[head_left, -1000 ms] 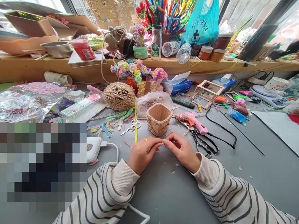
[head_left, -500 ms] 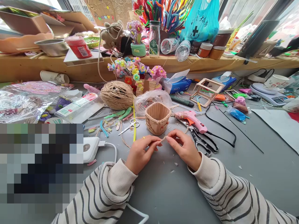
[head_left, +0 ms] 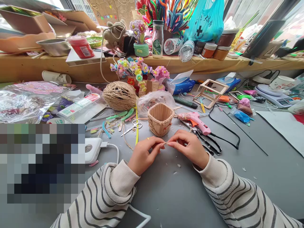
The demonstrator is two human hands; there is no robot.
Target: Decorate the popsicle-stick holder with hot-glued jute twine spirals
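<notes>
Thumb and fingers of my left hand (head_left: 145, 154) pinch a thin piece of twine (head_left: 165, 143). My right hand (head_left: 186, 146) is closed on the same twine, its fingertips almost meeting the left ones. Only a short bit of the twine shows between them. Just beyond my hands a small wooden basket (head_left: 161, 122) stands upright, with braided twine around its rim. A strand of twine (head_left: 128, 144) runs on the table left of my left hand. Small scissors (head_left: 133, 126) lie beyond that hand. Larger black-handled scissors (head_left: 209, 144) lie beside my right hand.
A pink glue gun (head_left: 198, 123) with a black cord lies right of the basket. Behind sits a ball of twine (head_left: 119, 95). A white power bank (head_left: 92, 150) with its cable is at left. A wooden frame (head_left: 210, 91) and a kitchen scale (head_left: 273, 95) stand farther right.
The fingers of my right hand have shifted their pinch on the twine and sit slightly lower and closer to my left fingertips. My left hand has hardly moved.
</notes>
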